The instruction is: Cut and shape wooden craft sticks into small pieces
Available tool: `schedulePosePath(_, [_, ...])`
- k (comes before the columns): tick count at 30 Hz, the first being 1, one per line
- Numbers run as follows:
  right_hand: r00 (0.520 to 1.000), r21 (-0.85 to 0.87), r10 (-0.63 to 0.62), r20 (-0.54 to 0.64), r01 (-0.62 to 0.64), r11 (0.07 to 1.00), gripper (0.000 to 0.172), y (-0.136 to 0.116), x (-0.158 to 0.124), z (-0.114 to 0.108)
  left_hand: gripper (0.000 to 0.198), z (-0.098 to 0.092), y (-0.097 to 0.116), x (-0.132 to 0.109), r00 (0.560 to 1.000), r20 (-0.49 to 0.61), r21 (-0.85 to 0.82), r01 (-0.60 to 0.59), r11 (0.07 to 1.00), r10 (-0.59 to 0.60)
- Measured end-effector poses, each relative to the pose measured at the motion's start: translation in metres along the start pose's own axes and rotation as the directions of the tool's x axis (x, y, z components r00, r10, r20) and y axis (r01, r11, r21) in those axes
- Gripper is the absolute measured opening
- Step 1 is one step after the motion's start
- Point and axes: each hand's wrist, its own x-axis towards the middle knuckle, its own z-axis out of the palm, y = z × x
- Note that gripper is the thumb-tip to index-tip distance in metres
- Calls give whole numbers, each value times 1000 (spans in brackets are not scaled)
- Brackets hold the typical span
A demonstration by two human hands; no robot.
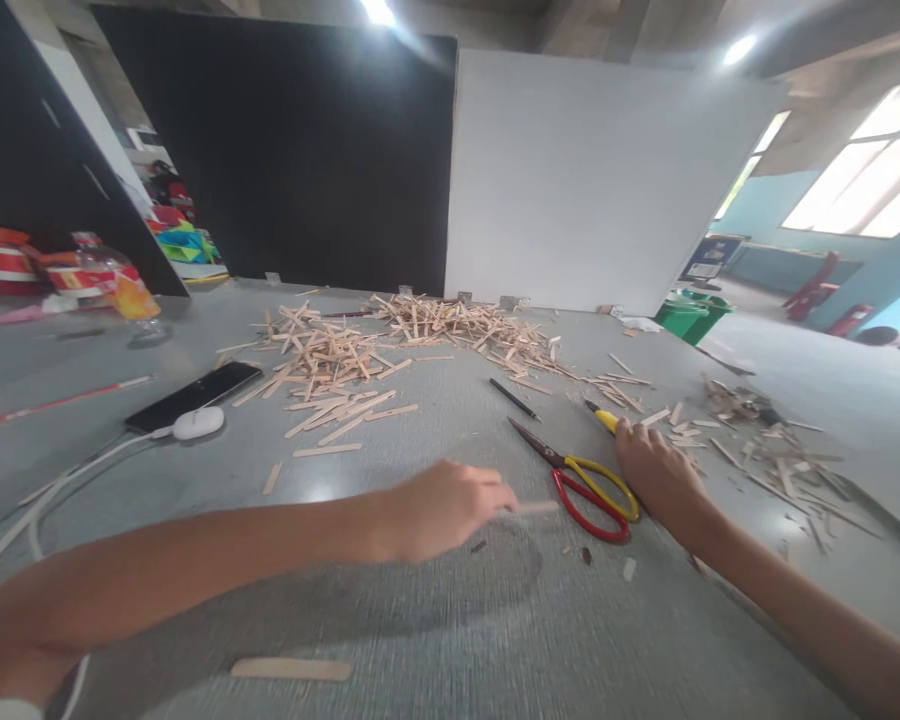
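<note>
My left hand point(450, 508) is above the middle of the table, fingers pinched on one end of a short wooden craft stick point(536, 508), slightly blurred. Its free end points right toward the red and yellow handles of a pair of scissors point(570, 463). My right hand point(656, 460) is closed around a yellow-handled tool point(606, 417) with a dark tip; the hand hides most of it, so its kind is unclear. Just behind the scissors lies a black pen point(515, 398). A whole craft stick point(291, 668) rests near the front edge.
Heaps of craft sticks point(330, 355) spread across the back, before black and white boards point(570, 180). Cut scraps point(787, 470) litter the right side. A phone point(195, 395), a white earbud case point(199, 423) with cable, and a bottle point(131, 290) stand or lie left.
</note>
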Motion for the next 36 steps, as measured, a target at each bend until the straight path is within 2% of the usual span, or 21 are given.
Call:
schedulePosePath(4, [1000,4,0,2,0,1000,37,0,-1,-2,32,17,22,-6,975,66,3,-214,977,213])
schedulePosePath(8, [1000,9,4,3,-4,1000,36,-1,-1,-4,37,27,26,-11,964,78,69,-258,964,253])
schedulePosePath(18, [1000,1,-4,-16,4,1000,33,-1,0,0,42,20,21,-8,990,100,128,-113,985,100])
schedulePosePath(27, [999,2,0,-39,0,1000,36,-1,-1,3,45,18,24,-7,990,138,118,10,993,-26])
schedulePosePath(32, [999,-5,-2,-42,1,1000,33,-1,-1,1,33,16,16,-5,982,124,136,123,983,-140])
schedulePosePath(36, [999,-5,-5,-41,5,1000,33,-1,0,2,13,18,-11,-1,964,92,120,236,964,-248])
